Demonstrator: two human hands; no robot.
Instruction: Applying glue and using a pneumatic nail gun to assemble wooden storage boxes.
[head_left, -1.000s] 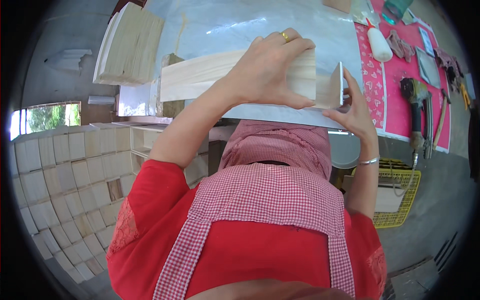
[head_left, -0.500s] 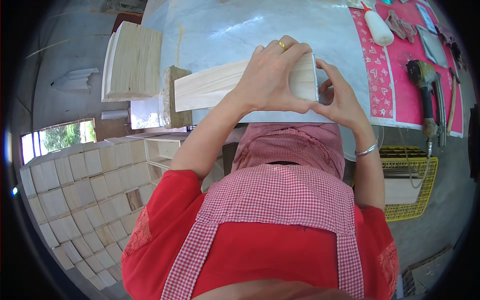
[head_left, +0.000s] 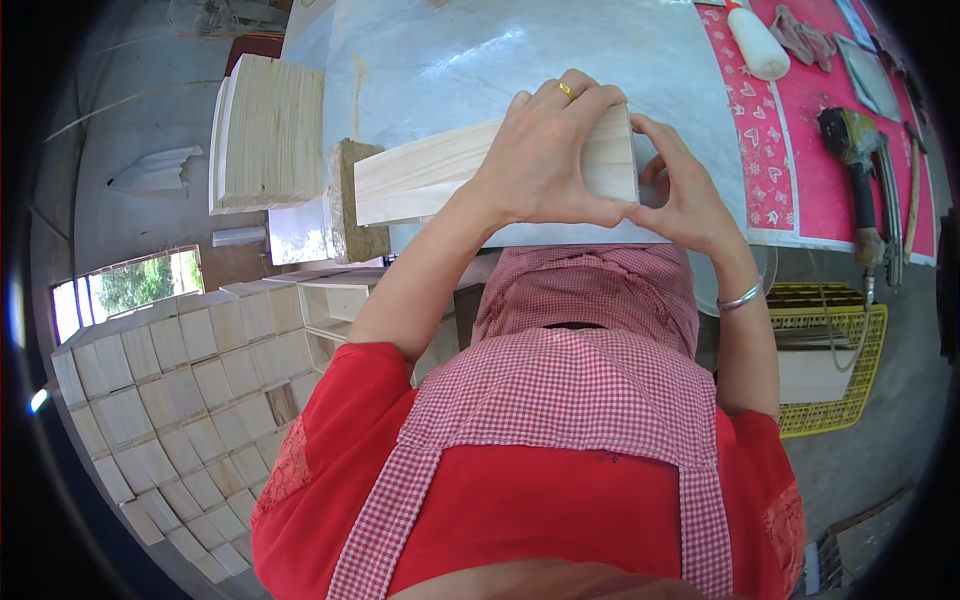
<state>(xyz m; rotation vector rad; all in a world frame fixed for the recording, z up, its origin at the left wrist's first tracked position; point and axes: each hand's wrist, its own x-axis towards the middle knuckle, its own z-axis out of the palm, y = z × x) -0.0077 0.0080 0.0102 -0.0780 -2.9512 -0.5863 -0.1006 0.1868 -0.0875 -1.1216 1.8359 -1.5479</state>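
A long pale wooden piece [head_left: 425,170] lies across the pale work table in front of me. Its left end meets a rough wooden block [head_left: 347,205]. My left hand [head_left: 545,150] is wrapped over the piece near its right end, with the thumb on the near edge and fingers across toward the far edge. At that end, my right hand [head_left: 690,195] curves with thumb and fingertips against a thin end panel [head_left: 634,150]. The panel shows only as a narrow edge, and the underside of the piece is hidden.
Thin boards [head_left: 270,135] stand stacked at the left. On the pink cloth [head_left: 815,190] at right lie a white glue bottle [head_left: 757,45], an air nail gun [head_left: 857,170] and a hammer [head_left: 914,190]. Wooden boxes [head_left: 180,370] are piled at lower left; a yellow crate [head_left: 835,420] sits at lower right.
The end panel's white edge, plainly visible before, now shows much thinner against the wooden piece. Both hands keep nearly the same grip; the whole view has shifted slightly.
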